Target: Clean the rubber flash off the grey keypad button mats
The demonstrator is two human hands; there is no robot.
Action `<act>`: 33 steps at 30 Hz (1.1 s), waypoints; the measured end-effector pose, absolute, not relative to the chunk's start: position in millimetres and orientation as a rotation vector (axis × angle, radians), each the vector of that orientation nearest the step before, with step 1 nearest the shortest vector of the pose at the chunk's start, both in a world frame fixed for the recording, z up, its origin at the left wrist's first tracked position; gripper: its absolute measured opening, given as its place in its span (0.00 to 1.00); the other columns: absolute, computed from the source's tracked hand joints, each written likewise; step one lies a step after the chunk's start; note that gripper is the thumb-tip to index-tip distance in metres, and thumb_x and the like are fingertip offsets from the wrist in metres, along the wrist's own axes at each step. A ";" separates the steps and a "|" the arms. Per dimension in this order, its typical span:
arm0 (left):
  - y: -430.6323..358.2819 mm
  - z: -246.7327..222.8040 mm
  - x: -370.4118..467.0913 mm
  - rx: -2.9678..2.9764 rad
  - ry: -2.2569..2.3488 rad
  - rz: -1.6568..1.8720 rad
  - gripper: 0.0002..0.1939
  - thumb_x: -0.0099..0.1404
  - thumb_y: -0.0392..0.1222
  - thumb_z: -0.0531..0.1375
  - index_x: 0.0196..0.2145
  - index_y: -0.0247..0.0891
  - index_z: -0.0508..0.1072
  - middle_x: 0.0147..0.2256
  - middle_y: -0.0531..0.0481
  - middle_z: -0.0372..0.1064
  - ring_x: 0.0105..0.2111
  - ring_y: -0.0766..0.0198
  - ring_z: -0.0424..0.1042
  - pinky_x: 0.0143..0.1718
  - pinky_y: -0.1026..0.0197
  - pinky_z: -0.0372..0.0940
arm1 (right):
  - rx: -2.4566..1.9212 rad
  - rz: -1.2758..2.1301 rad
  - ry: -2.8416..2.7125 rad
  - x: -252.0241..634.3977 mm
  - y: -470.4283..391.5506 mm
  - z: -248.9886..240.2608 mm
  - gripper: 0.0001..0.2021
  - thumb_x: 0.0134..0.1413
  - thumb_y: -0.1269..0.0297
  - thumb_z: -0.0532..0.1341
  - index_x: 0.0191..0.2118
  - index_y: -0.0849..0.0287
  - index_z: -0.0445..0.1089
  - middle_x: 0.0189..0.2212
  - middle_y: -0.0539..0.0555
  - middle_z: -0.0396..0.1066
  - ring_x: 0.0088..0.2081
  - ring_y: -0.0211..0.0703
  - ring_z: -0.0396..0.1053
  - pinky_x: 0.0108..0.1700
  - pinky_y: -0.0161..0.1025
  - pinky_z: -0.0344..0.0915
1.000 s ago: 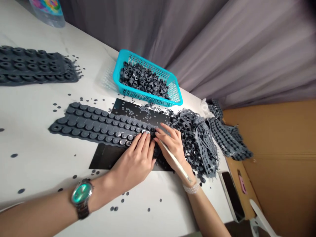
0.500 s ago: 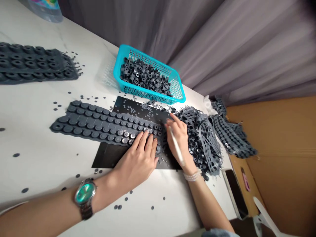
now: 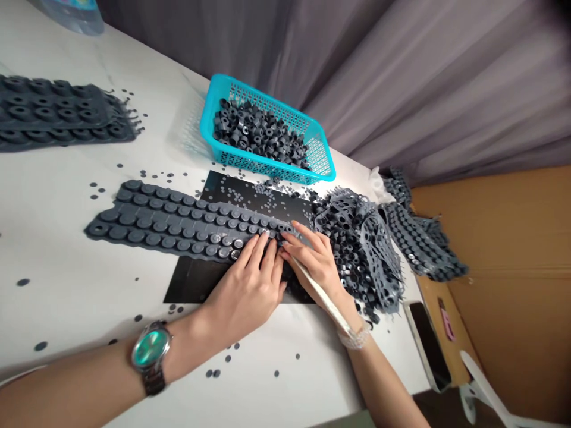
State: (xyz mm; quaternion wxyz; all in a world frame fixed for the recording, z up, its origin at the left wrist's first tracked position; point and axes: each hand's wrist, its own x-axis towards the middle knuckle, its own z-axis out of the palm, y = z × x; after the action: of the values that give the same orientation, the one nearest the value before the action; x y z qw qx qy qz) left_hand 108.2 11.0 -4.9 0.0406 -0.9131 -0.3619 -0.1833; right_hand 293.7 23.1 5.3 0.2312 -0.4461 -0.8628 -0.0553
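A dark grey moulded rubber sheet point(image 3: 165, 221) with rows of round raised caps lies partly over a black mat point(image 3: 187, 285). My left hand point(image 3: 252, 279) rests flat on its right part, fingers stretched out and pressing down. Shiny metallic rounds show beside those fingertips. My right hand point(image 3: 314, 264) is closed around a thin whitish pen-like tool point(image 3: 330, 306), its shaft slanting back over the wrist. The fingertips of this hand are at the sheet's right end, next to my left fingers. The tool's tip is hidden.
Behind stands a turquoise basket point(image 3: 267, 160) of small dark rubber rings. A heap of rubber parts and perforated scrap point(image 3: 379, 255) lies at right, near a phone point(image 3: 428, 345) and a pink cutter point(image 3: 446, 320). More moulded sheets point(image 3: 53, 113) lie at left. Small discs are scattered about.
My right hand has moved left, from the edge of the scrap heap onto the sheet's right end, with the tool tilted lower. My left hand stays in place on the sheet.
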 end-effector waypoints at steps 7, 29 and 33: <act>11.3 -4.1 107.9 -2.812 -1.115 -0.536 0.26 0.71 0.43 0.52 0.55 0.16 0.70 0.55 0.26 0.67 0.59 0.37 0.64 0.62 0.44 0.58 | -1.127 -0.146 -2.494 301.0 29.2 -1.6 0.09 0.65 0.72 0.57 0.47 0.56 0.70 0.48 0.58 0.77 0.62 0.49 0.64 0.53 0.48 0.66; 4.3 -2.7 108.9 -2.739 -1.027 -0.507 0.23 0.72 0.41 0.50 0.54 0.19 0.71 0.52 0.27 0.72 0.54 0.42 0.70 0.60 0.40 0.58 | -1.241 -0.056 -2.385 281.9 45.1 9.0 0.07 0.66 0.68 0.55 0.43 0.56 0.71 0.48 0.56 0.77 0.61 0.49 0.65 0.54 0.50 0.64; 3.8 -3.2 109.5 -2.754 -1.030 -0.489 0.24 0.72 0.41 0.50 0.55 0.19 0.71 0.52 0.27 0.71 0.54 0.40 0.69 0.58 0.40 0.60 | -1.197 -0.092 -2.447 283.5 45.7 5.8 0.07 0.66 0.70 0.56 0.45 0.56 0.70 0.48 0.57 0.77 0.62 0.49 0.64 0.54 0.50 0.64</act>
State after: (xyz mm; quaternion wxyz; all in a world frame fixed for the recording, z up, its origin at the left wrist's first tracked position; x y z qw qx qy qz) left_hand 109.5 3.8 -3.2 0.0805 -0.9210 -0.3444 -0.1634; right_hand 283.5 45.7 5.8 0.2065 -0.4298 -0.8784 -0.0330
